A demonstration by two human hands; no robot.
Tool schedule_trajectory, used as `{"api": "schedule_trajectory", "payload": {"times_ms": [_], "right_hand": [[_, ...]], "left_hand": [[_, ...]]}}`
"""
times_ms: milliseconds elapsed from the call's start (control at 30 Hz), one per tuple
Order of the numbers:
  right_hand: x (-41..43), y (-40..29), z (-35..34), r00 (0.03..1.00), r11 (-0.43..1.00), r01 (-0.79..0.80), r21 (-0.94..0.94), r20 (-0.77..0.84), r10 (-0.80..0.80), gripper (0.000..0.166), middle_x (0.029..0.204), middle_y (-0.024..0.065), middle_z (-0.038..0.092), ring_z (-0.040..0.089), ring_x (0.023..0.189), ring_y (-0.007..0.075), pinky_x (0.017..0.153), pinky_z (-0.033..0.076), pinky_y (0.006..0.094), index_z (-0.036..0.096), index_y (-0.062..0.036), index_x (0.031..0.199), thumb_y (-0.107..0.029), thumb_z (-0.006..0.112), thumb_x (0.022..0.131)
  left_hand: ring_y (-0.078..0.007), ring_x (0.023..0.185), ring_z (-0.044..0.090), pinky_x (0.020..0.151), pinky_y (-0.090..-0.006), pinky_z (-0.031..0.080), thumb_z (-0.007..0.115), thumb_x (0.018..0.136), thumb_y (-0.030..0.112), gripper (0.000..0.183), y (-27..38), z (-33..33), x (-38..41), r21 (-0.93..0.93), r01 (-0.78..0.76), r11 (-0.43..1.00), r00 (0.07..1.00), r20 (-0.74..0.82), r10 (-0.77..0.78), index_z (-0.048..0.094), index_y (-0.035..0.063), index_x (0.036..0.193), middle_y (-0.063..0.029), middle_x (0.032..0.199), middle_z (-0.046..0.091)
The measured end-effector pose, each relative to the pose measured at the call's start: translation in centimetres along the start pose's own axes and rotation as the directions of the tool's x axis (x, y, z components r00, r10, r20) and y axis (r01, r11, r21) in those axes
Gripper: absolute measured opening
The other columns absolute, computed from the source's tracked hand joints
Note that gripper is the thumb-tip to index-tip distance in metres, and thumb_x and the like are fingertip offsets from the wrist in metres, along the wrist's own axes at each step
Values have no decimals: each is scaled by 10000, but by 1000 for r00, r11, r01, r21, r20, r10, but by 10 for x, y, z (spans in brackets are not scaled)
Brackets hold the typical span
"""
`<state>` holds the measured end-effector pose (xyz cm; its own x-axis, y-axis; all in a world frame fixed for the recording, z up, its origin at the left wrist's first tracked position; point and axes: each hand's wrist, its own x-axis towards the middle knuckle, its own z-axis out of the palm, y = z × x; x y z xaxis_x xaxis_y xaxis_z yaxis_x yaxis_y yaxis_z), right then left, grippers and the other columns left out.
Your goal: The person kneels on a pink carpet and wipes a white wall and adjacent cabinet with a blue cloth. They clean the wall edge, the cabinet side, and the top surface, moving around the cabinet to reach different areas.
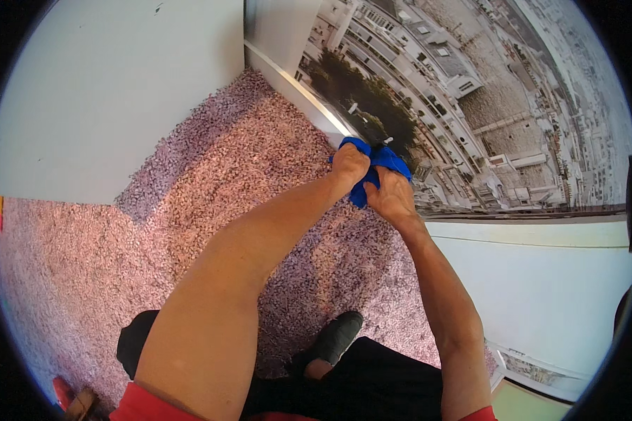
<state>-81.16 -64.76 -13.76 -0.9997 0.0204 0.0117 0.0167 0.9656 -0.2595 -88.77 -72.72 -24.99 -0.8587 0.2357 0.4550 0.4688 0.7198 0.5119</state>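
A bright blue cloth (388, 159) is bunched between my two hands, close to the foot of the wall. My left hand (351, 164) is closed around its left part, with a fold showing above the knuckles. To the right, my right hand (392, 196) grips the cloth's other side, fingers partly hidden by the folds. A loose end of blue fabric hangs below, between the hands. Just beyond the cloth are the white baseboard (310, 97) and a wall mural of city buildings (453, 105).
A shaggy pink-purple carpet (231, 163) covers the floor. At the upper left stands a large white panel (110, 100). A white surface (526, 279) lies to the right, below the mural's edge. My dark shoe (337, 334) rests on the carpet. A red object (62, 392) is at the lower left.
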Motion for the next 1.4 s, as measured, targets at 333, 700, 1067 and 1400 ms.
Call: {"api": "schedule_trajectory", "payload": {"times_ms": [333, 700, 1067, 1400], "right_hand": [[3, -7, -14, 983, 984, -149, -95, 96, 158, 230, 828, 270, 637, 617, 834, 441, 748, 490, 500, 610, 37, 825, -187, 619, 771], [20, -17, 3, 999, 999, -35, 39, 39, 34, 448, 947, 277, 636, 612, 910, 432, 801, 485, 468, 582, 52, 1119, -212, 678, 770], [21, -24, 2, 993, 999, 31, 23, 109, -33, 409, 959, 246, 641, 603, 948, 416, 821, 485, 466, 595, -3, 1110, -219, 674, 772], [25, -38, -1, 988, 978, -148, 150, -12, 151, 499, 987, 260, 652, 636, 936, 379, 824, 495, 403, 594, 28, 1180, -249, 679, 774]], "left_hand": [[-347, 845, 619, 775, -413, 501, 490, 822, 188, 260, 27, -22, 6, -285, 449, 847, 869, 361, -339, 676, 49, 706, -181, 880, 671], [-387, 834, 623, 756, -444, 511, 518, 808, 187, 252, -21, -34, 47, -252, 627, 737, 773, 322, -547, 689, 5, 775, -214, 812, 657], [-390, 801, 626, 766, -469, 493, 525, 764, 136, 173, -60, 13, 12, -125, -118, 985, 929, 336, 154, 626, 3, 720, -230, 823, 656], [-349, 925, 610, 772, -409, 493, 520, 783, 125, 227, -48, -32, 69, -516, 699, 495, 715, 492, -496, 652, -29, 884, -223, 981, 640]]}}
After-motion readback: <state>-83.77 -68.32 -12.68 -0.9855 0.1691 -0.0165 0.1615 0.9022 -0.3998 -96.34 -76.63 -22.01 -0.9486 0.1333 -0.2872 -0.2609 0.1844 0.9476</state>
